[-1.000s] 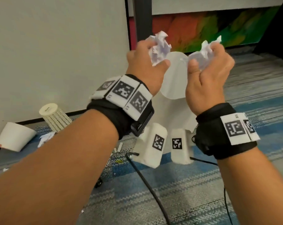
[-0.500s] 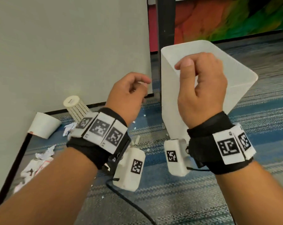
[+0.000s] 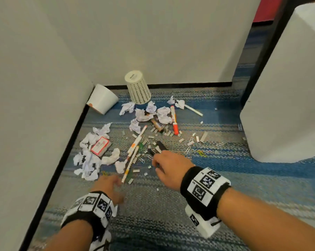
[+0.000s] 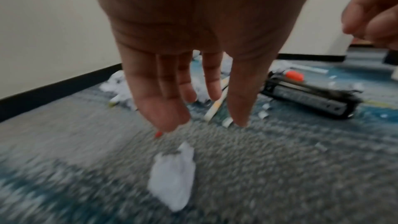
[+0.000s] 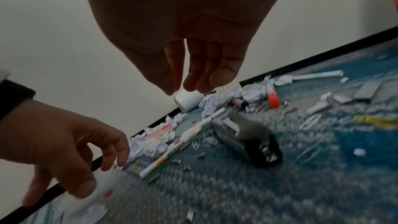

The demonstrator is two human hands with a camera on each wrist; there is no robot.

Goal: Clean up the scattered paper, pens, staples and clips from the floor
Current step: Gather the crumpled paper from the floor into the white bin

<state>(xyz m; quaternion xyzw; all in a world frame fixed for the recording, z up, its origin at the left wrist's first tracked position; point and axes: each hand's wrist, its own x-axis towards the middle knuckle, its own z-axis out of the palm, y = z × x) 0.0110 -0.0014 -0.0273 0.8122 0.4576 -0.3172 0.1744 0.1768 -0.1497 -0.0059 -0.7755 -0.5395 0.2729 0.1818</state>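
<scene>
Crumpled paper balls, pens, an orange marker, loose staples and paper clips litter the blue-grey carpet by the wall. A black stapler lies in the middle of the mess. My right hand hovers just over its near end with relaxed, empty fingers. To its left, my left hand hangs above the carpet with straight fingers, holding nothing. One paper ball lies just below it.
A tall white bin stands on the right. An upturned mesh pen holder and a tipped paper cup lie by the back wall. A red-and-white staple box sits among the paper on the left. A wall runs along the left.
A second ago both hands held crumpled paper over the white bin and then let it go. Now both are empty and have dropped to the mess on the floor, left of the bin.
</scene>
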